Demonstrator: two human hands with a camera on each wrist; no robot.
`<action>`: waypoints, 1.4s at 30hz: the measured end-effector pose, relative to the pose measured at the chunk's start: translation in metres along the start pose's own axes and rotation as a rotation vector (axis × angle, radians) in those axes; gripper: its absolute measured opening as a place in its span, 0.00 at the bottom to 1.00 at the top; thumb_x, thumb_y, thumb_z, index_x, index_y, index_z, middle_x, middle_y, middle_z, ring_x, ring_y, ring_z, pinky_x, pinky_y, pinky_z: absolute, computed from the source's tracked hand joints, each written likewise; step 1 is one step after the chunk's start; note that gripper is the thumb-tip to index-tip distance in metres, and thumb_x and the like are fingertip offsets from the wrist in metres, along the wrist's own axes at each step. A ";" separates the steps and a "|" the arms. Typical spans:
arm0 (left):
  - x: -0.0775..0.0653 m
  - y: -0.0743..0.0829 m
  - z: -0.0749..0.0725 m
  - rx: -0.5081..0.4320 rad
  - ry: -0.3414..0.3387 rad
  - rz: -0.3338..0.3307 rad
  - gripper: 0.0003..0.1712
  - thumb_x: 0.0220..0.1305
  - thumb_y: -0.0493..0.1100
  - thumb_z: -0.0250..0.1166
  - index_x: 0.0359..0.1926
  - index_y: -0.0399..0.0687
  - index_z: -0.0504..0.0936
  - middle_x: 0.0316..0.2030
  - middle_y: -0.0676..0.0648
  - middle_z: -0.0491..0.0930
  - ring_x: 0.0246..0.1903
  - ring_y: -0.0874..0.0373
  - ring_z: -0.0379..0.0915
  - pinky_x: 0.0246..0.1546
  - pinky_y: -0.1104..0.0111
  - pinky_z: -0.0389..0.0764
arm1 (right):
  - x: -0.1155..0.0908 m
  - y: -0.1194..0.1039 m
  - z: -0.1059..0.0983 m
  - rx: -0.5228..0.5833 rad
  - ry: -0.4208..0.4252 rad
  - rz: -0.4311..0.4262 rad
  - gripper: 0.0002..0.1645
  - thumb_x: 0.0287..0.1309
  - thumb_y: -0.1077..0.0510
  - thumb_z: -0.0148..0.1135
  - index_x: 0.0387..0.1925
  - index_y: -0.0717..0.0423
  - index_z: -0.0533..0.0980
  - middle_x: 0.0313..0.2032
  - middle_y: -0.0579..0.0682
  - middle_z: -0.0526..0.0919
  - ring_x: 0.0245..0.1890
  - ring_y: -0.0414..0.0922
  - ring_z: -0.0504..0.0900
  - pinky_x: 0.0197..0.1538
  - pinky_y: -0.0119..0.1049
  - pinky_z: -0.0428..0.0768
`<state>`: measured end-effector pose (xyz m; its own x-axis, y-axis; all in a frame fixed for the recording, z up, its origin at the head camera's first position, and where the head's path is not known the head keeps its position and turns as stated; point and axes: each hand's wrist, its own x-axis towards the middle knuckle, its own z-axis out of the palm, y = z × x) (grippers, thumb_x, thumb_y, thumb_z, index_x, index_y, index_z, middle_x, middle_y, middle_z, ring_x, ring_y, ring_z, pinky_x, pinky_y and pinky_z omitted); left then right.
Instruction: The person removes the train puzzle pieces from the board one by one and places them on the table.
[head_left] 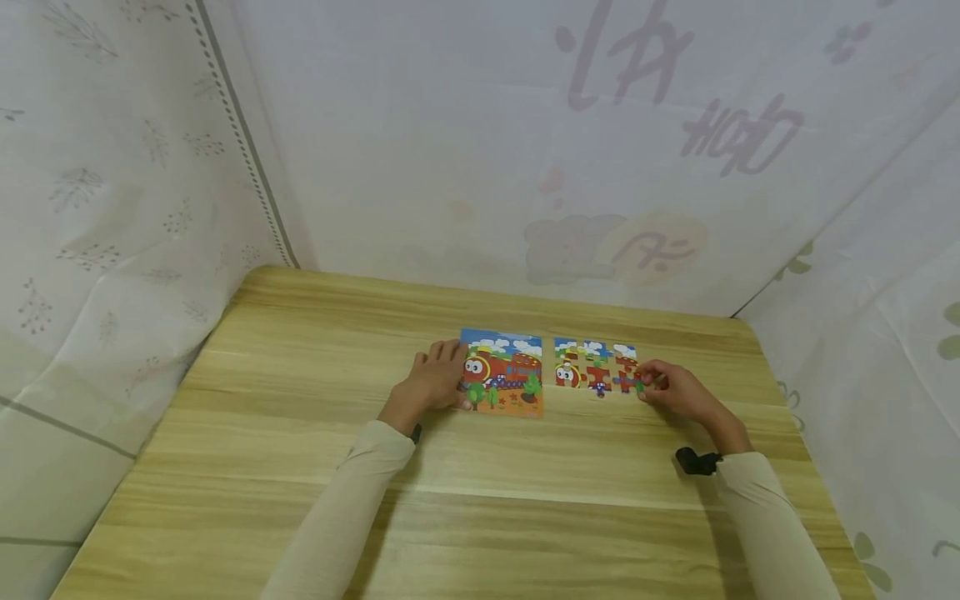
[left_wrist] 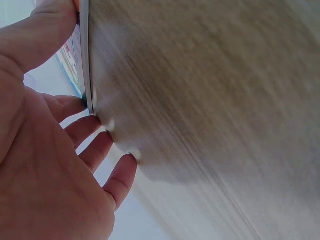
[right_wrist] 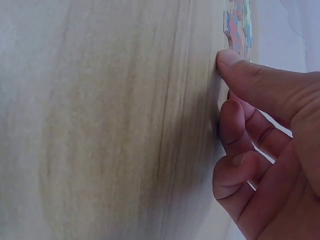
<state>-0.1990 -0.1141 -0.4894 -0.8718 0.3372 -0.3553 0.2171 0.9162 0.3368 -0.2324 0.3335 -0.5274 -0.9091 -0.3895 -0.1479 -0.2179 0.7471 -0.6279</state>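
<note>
A picture board (head_left: 504,372) of a smiling red train lies flat on the wooden table. My left hand (head_left: 433,379) rests along its left side, fingers spread, with the thumb and index finger at its edge in the left wrist view. To the board's right, jigsaw puzzle pieces (head_left: 588,367) show part of the same train, laid in two rows with narrow gaps. My right hand (head_left: 678,392) is at their right end, thumb and index finger pinching the edge of a puzzle piece (head_left: 640,386). In the right wrist view the thumb (right_wrist: 232,59) covers that piece, and the other fingers curl inward.
The wooden table (head_left: 480,517) has rounded back corners. Pale printed cloth (head_left: 420,150) hangs behind it and at both sides. A black wrist strap mount (head_left: 697,461) sits on the right wrist.
</note>
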 end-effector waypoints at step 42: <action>0.003 -0.013 -0.008 0.079 -0.082 0.090 0.69 0.53 0.65 0.72 0.78 0.38 0.40 0.79 0.38 0.34 0.77 0.41 0.34 0.71 0.43 0.48 | 0.030 -0.087 0.042 0.099 -0.008 -0.159 0.21 0.62 0.63 0.66 0.54 0.67 0.75 0.39 0.53 0.80 0.32 0.41 0.79 0.34 0.33 0.79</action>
<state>-0.2078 -0.1267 -0.4874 -0.8092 0.4325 -0.3978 0.3295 0.8945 0.3022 -0.2257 0.2336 -0.5094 -0.8631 -0.5028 -0.0469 -0.3220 0.6196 -0.7158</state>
